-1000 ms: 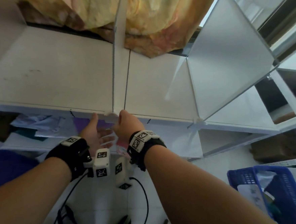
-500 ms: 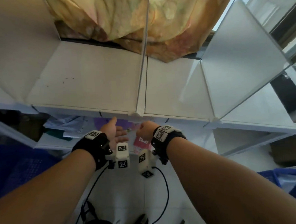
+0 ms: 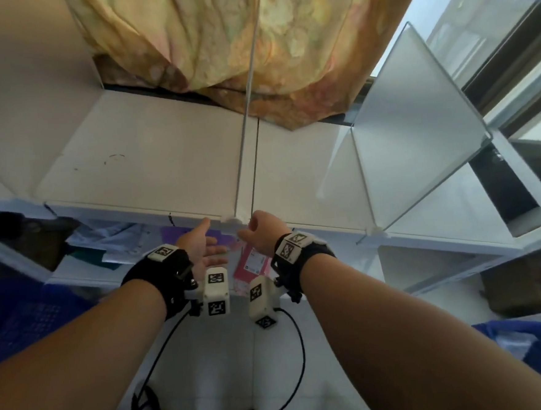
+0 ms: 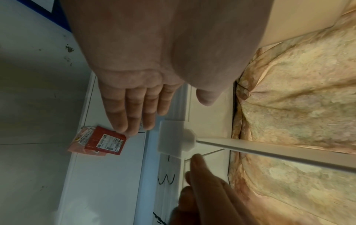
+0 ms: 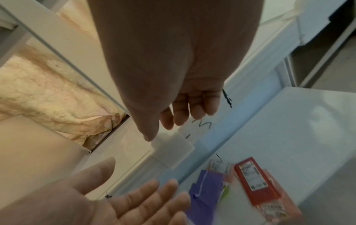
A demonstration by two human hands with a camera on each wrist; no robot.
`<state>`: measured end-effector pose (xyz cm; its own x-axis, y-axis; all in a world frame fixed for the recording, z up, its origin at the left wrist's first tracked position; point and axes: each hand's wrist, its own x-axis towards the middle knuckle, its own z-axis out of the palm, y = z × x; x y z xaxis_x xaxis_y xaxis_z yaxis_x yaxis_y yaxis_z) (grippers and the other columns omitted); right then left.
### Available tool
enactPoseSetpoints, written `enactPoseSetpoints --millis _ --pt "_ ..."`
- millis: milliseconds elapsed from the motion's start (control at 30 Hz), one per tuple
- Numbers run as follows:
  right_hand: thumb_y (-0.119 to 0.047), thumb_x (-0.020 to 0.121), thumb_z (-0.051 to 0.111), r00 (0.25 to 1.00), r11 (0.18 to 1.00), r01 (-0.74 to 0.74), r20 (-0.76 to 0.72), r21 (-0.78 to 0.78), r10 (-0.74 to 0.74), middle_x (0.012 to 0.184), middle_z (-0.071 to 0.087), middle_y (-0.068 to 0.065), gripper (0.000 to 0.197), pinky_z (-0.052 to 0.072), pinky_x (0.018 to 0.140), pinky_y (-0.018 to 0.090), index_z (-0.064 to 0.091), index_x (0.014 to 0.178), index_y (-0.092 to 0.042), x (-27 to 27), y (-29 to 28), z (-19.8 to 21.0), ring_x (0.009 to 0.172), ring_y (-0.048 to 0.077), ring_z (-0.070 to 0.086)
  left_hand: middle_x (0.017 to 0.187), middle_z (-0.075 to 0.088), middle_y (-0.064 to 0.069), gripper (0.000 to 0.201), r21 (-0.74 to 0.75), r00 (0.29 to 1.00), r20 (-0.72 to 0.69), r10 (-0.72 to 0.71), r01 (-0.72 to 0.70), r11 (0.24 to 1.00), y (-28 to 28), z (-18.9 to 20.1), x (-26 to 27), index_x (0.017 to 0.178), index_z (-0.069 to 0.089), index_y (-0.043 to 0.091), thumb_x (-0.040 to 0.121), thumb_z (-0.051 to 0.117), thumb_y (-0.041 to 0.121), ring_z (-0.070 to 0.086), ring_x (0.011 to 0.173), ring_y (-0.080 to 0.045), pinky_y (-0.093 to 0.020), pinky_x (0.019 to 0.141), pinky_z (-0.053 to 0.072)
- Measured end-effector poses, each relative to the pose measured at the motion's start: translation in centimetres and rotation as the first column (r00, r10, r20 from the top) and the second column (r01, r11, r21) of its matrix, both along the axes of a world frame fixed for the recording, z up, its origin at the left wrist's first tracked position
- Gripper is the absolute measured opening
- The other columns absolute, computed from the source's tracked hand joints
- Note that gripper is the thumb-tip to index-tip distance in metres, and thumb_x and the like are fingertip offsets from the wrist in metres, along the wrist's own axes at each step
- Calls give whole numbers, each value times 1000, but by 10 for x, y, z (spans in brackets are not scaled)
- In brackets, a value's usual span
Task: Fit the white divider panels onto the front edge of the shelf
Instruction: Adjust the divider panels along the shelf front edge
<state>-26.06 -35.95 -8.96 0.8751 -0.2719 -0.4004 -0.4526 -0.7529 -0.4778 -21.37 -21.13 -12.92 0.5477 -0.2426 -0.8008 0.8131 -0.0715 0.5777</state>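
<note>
A thin white divider panel (image 3: pixel 247 126) stands edge-on across the shelf (image 3: pixel 151 168). Its white clip (image 3: pixel 232 221) sits on the shelf's front edge. My left hand (image 3: pixel 209 242) is just left of the clip (image 4: pixel 173 138), palm turned right, fingers (image 4: pixel 133 109) straight and holding nothing. My right hand (image 3: pixel 253 230) is just right of the clip (image 5: pixel 173 146). Its thumb tip reaches the clip's corner and its fingers (image 5: pixel 192 109) bend loosely in front of the shelf edge. Another divider (image 3: pixel 417 124) stands to the right and a third (image 3: pixel 31 93) to the left.
A yellow patterned cloth (image 3: pixel 251 46) hangs behind the shelf. Red packets (image 3: pixel 251 263) and a purple item (image 5: pixel 208 190) lie on the lower shelf under my hands. Blue crates (image 3: pixel 20 312) (image 3: pixel 535 352) flank me, and cables (image 3: pixel 291 331) trail over the floor.
Both hands stay at the clip. My right hand has eased slightly down and right of it, and the view has shifted over the shelf.
</note>
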Motion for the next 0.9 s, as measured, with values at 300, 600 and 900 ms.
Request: enactPoseSetpoints --millis 300,600,900 --pt "-52 79 70 984 956 -178 -41 -235 174 82 55 0 44 43 65 32 51 94 -15 47 -50 -3 76 21 52 97 62 -15 68 -144 993 -121 6 -24 989 -18 -5 9 107 55 0 83 56 64 61 79 -29 -40 63 54" --pt "-54 84 61 862 787 -506 -179 -352 474 71 55 -3 35 39 58 28 49 74 -22 77 -44 -19 68 20 53 87 60 -14 57 -243 978 -200 66 -115 963 -49 -30 15 95 61 3 81 65 58 60 76 -30 -40 64 50" --pt "-55 86 59 809 718 -587 -254 -373 530 85 68 0 39 54 80 38 69 88 -18 90 -33 -11 80 20 63 89 60 -19 50 -261 953 -247 175 -239 935 -46 -41 24 96 62 -1 75 75 43 56 72 -26 -35 73 45"
